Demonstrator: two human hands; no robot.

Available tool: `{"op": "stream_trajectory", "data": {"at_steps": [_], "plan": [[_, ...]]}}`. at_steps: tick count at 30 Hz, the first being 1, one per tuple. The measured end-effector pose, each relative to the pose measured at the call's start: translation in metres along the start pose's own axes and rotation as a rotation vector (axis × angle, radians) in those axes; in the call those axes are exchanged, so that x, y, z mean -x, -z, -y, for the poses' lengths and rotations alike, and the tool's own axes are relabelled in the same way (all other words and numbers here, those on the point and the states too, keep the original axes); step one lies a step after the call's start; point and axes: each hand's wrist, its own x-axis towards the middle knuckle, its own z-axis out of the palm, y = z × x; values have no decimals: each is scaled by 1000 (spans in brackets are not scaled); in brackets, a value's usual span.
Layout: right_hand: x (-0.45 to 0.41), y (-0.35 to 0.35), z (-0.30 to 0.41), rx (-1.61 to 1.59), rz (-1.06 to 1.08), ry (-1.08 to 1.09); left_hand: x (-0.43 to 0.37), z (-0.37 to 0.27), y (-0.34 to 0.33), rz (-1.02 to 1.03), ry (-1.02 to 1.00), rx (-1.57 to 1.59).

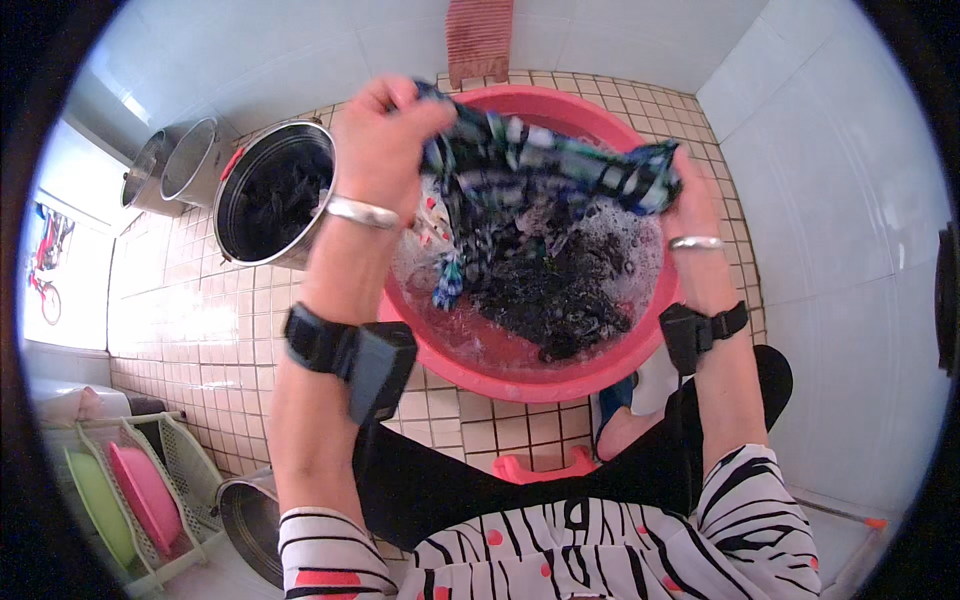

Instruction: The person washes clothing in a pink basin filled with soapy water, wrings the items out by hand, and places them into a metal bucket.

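Observation:
A wet, dark patterned cloth with green, blue and white patches (pixel 540 154) is stretched between my two hands above a pink plastic basin (pixel 517 388). My left hand (pixel 390 127) grips its upper left end, and my right hand (pixel 690 195) grips the right end. Part of the cloth hangs down towards soapy water; its folds are blurred. Dark wet fabric (pixel 555 300) lies in the suds below. At the basin's left side, a pale cloth with red spots (pixel 431 221) shows in the foam.
A metal bucket (pixel 225 217) holding dark cloth stands left of the basin, with more metal buckets (pixel 196 161) behind. A pink washboard (pixel 480 41) leans on the tiled wall. At lower left, a rack (pixel 180 457) holds green and pink basins. A pink stool (pixel 544 469) is beneath me.

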Motion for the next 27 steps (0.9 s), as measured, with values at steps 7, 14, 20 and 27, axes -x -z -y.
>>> {"op": "stream_trajectory", "data": {"at_steps": [7, 14, 20, 27], "plan": [[43, -34, 78, -50, 211, 314, -6, -81, 4, 160, -147, 133], [77, 14, -57, 143, 103, -206, 88, 36, 26, 102, 213, -477], [162, 12, -148, 537, 537, -447, 168, 132, 35, 392, 445, -795], [78, 33, -111, 1416, 1013, 10, 136, 106, 45, 426, 412, -708]]}}
